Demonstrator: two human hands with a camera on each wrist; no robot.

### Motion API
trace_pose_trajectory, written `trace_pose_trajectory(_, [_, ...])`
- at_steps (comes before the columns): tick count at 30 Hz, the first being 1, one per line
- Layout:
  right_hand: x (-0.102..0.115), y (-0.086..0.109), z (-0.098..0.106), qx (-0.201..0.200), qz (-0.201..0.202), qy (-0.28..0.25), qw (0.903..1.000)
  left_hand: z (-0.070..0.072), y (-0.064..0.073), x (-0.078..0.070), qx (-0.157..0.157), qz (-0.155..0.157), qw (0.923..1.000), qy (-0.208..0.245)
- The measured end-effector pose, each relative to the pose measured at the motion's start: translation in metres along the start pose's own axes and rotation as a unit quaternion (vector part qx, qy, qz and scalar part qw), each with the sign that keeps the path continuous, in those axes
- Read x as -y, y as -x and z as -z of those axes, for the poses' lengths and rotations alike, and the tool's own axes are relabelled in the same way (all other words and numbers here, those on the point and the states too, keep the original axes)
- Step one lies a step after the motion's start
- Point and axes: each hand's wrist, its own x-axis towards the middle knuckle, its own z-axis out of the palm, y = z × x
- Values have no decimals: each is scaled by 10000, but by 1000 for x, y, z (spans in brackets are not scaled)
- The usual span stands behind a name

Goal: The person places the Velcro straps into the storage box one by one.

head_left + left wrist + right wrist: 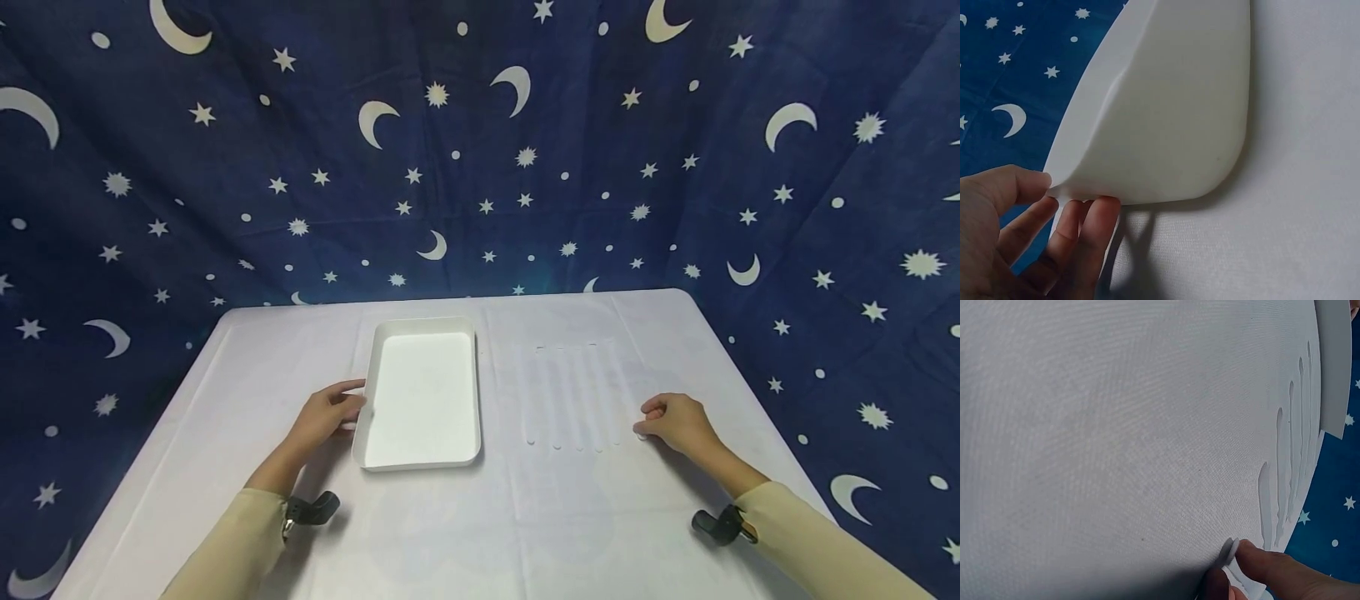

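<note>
The left hand (327, 414), at left of centre in the head view, pinches the rim of the white tray (423, 400), perhaps to keep this light piece steady, while the right hand (678, 423), lower right of centre, has thumb and finger narrowed on the end of a translucent strip (1247, 581), probably because such a flat thing gives little to grasp. Between tray and right hand, more translucent strips (577, 400) lie side by side on the white-covered desk (420, 533), apparently spaced so that each can be taken singly, and a star-and-moon cloth (457, 192) fills the upper frame.
</note>
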Motion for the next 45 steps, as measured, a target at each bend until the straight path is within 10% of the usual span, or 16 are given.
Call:
trace_pose_trajectory(29, [11,-5,-2,259,-196,-56,9995,-2,47,18,536,177,9933,1007])
trace_pose_trajectory(45, [19,-12,0,516,-187,87,9985,-9,67,24,301,276,9910,1277])
